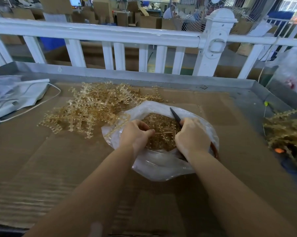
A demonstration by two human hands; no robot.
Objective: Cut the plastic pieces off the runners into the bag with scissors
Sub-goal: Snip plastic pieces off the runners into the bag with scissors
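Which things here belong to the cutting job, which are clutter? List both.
Job: scissors in right hand; runner held by left hand; bag; uncut runner pile.
Clutter: white cable; grey packet; fan.

White railing (pixel 110 34) fronts stacked cardboard boxes (pixel 120 17) and a fan (pixel 194 16).

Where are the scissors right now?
In the head view, the scissors are in the person's right hand, right of centre, with the dark blades pointing away over the open plastic bag of cut pieces.
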